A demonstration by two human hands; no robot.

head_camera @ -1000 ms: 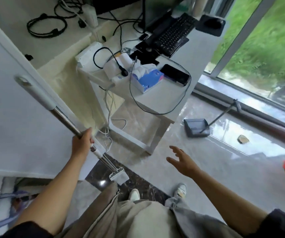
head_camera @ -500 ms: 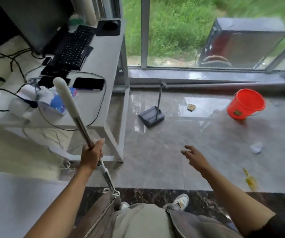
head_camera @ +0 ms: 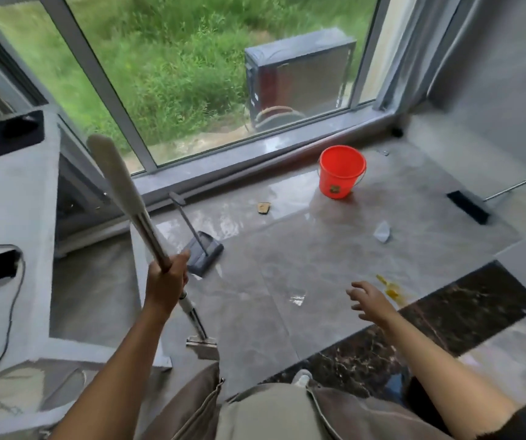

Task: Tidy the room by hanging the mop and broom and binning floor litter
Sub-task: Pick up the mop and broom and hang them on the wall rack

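My left hand (head_camera: 168,282) grips the metal shaft of a mop (head_camera: 134,211), whose white handle end points up-left and whose head bracket (head_camera: 202,342) rests near my feet. My right hand (head_camera: 371,301) hovers open above the floor, fingers spread. On the tiles lie a dark dustpan with a long handle (head_camera: 203,254), a brown scrap (head_camera: 264,207), a white crumpled paper (head_camera: 382,231) and a yellow wrapper (head_camera: 390,288) just past my right hand. An orange bucket (head_camera: 341,171) stands near the window sill. A dark broom head (head_camera: 467,207) lies at the right.
A grey desk (head_camera: 17,217) with cables and a black phone stands at the left, its leg close to the mop. A large window (head_camera: 191,74) and sill run along the far side. A grey wall and curtain close the right.
The view has swung right, away from the desk toward the window corner. My left hand keeps hold of the mop; my right hand stays open and has moved over the floor near the yellow wrapper.
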